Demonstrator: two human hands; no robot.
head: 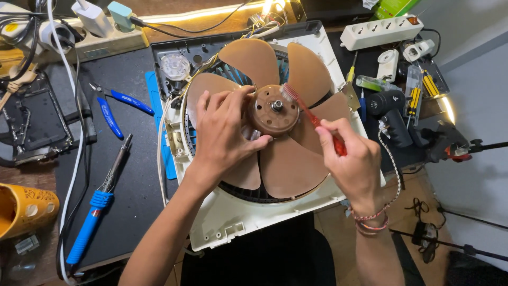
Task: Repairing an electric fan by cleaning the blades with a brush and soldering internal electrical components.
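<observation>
Landmark: the round brown hub [273, 110] of a fan with smooth, rounded, matte brown plastic blades [290, 164], seated in a square off-white plastic housing [233, 222] on a dark bench mat [132, 190].

Far left of the hub, an orange perforated holder [24, 206] sits at the bench edge. Nearer, a soldering iron [95, 212] with a blue ribbed handle lies diagonally, and above it blue-handled cutters [114, 106]. A cream power strip [106, 42] with plugged adapters runs along the back, upper left of the hub.

The left hand [225, 135] lies spread over the blades just left of the hub, fingers curled against its rim, its grip closed on the hub edge. It hides part of two blades.

The bristled head of a red translucent toothbrush [312, 119] touches the hub's upper right face beside the metal shaft [277, 105]. The right hand [354, 164], lower right of the hub, pinches the toothbrush handle, grip closed on it.

Right of the hub lie a black pistol-shaped tool [391, 114], yellow-handled screwdrivers [423, 87], and a white power strip [381, 30].
</observation>
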